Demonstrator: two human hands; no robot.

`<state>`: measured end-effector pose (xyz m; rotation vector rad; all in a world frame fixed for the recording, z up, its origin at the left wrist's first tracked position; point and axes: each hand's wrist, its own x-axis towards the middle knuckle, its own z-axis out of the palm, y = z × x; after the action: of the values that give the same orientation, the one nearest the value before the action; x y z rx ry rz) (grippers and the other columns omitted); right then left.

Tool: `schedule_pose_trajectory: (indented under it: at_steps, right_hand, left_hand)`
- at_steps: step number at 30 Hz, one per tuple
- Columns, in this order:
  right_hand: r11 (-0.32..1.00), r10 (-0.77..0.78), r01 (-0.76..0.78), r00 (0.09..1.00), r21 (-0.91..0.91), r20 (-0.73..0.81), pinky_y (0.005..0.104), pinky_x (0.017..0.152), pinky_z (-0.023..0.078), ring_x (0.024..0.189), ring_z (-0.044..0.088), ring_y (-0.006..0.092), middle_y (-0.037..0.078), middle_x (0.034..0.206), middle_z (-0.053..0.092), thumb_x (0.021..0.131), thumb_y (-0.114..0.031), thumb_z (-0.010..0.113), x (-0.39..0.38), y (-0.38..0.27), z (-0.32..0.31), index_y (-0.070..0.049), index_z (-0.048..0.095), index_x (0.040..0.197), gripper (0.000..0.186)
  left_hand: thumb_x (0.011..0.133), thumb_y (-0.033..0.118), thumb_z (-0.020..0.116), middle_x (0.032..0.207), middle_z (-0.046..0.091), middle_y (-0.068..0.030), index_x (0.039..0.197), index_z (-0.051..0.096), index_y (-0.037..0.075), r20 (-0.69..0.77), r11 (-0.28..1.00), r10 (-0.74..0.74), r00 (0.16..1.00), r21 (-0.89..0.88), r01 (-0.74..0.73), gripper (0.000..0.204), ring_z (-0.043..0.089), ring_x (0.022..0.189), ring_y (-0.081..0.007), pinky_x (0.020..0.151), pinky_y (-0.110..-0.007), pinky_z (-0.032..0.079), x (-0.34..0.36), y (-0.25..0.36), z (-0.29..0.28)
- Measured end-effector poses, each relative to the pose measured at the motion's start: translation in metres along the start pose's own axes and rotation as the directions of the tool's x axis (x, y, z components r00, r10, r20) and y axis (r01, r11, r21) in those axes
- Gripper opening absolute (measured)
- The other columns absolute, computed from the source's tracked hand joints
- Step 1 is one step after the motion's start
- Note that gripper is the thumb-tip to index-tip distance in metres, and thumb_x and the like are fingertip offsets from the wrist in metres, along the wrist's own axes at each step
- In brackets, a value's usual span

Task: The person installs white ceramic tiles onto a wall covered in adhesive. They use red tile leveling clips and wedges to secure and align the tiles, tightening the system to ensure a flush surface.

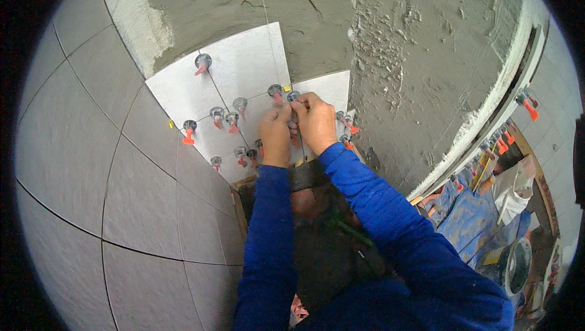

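Observation:
White wall tiles (244, 50) are set against grey mortar, with rotary tile levelers (203, 63) of dark round caps and red handles along their joints. My right hand (318, 125) is closed, its fingertips pinching at a tile leveler (293, 96) on the joint between two upper tiles. Close beside it, my left hand (275, 136) is also closed, thumb and fingers together just below that cap. Whatever lies between the left fingers is hidden. Another leveler (276, 92) sits just above the left hand, next to a small yellow piece (287, 88).
Large grey tiles (79, 148) cover the left wall. Rough mortar (420, 69) spreads above and right. At the right, more levelers (531, 110) line a pale edge near a blue sheet (469, 218), a white bag (515, 188) and a bucket (518, 264). Below my arms it is dark.

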<state>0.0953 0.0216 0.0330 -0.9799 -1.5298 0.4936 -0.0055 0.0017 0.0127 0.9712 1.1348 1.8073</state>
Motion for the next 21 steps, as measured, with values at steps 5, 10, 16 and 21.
schedule_pose_trajectory:
  at_steps: [5, 10, 16, 21]
  right_hand:
    - [0.99, 0.082, -0.08, 0.996, -0.115, 0.015, 0.0392, 0.061, 0.054, 0.062, 0.071, 0.0295, 0.019, 0.075, 0.072, 0.094, -0.021, 0.069, -0.002, 0.006, 0.001, 0.004, 0.068, 0.086, 0.026]
    - [0.969, 0.195, -0.215, 0.968, 0.12, 0.157, 0.0332, 0.049, 0.046, 0.051, 0.06, 0.019, 0.01, 0.065, 0.066, 0.1, -0.025, 0.063, 0.006, 0.018, 0.007, 0.001, 0.064, 0.078, 0.034]
    - [0.636, 0.382, -0.563, 0.824, 0.527, 0.42, 0.0317, 0.044, 0.04, 0.045, 0.051, 0.0152, 0.004, 0.061, 0.058, 0.101, -0.025, 0.06, 0.008, 0.01, -0.003, -0.002, 0.062, 0.078, 0.033]
    - [0.623, 0.385, -0.578, 0.813, 0.527, 0.436, 0.0298, 0.042, 0.038, 0.045, 0.049, 0.0133, 0.003, 0.063, 0.057, 0.101, -0.024, 0.06, 0.009, 0.0, -0.01, -0.003, 0.062, 0.079, 0.031]
  left_hand:
    - [0.099, 0.028, 0.063, 0.071, 0.059, 0.0006, 0.089, 0.067, 0.005, -0.02, 0.997, -0.013, 1.0, 0.07, 0.015, 0.026, 0.05, 0.056, -0.0066, 0.051, -0.025, 0.038, -0.006, 0.007, 0.002]
    - [0.099, 0.029, 0.063, 0.07, 0.058, 0.0021, 0.089, 0.067, 0.006, 0.05, 0.996, -0.061, 0.997, 0.067, 0.057, 0.026, 0.048, 0.055, -0.0063, 0.05, -0.025, 0.037, -0.002, 0.0, -0.004]
    - [0.099, 0.028, 0.062, 0.073, 0.061, 0.0, 0.092, 0.068, 0.004, 0.062, 0.997, 0.021, 0.998, 0.077, -0.026, 0.026, 0.051, 0.055, -0.0074, 0.049, -0.025, 0.038, -0.003, -0.001, -0.001]
    - [0.099, 0.024, 0.06, 0.073, 0.062, -0.0032, 0.092, 0.067, -0.001, -0.015, 0.975, 0.071, 0.997, 0.212, -0.066, 0.027, 0.053, 0.054, -0.0098, 0.049, -0.028, 0.042, -0.007, 0.001, 0.003]
